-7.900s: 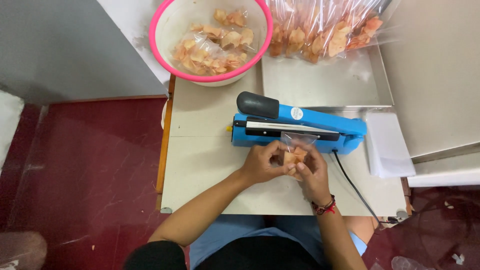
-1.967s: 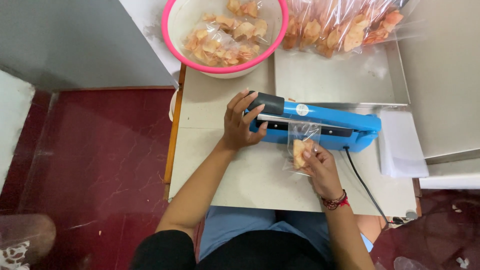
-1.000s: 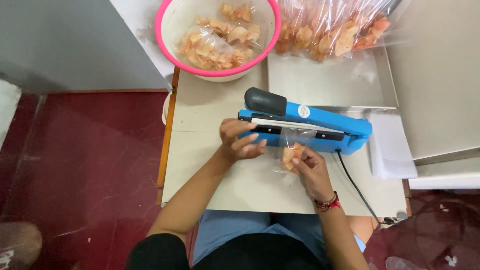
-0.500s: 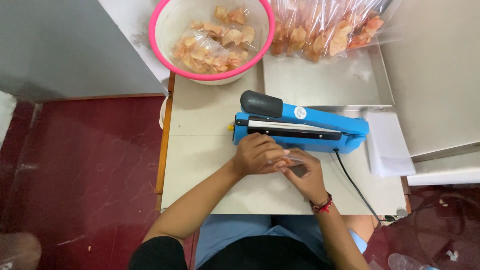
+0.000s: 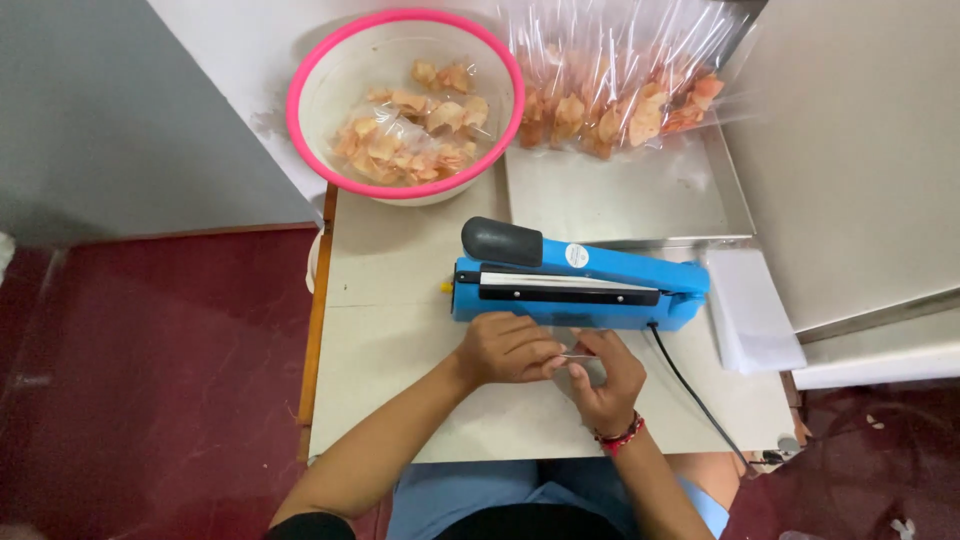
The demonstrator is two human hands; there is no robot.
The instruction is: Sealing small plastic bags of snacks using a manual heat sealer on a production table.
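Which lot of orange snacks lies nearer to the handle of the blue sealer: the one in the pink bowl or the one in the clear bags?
The snacks in the pink bowl: they sit just beyond the sealer handle, while the clear bags lie further right.

Lit brightly and evenly from above, with soft faint shadows, mild glare on the plastic bags [image 5: 620, 90], sharp focus, slight wide-angle stretching toward edges.

I see a dark red floor [image 5: 150, 380] under a pale table [image 5: 400, 330] edged in wood, grey wall [image 5: 110, 110] at left, even daylight.
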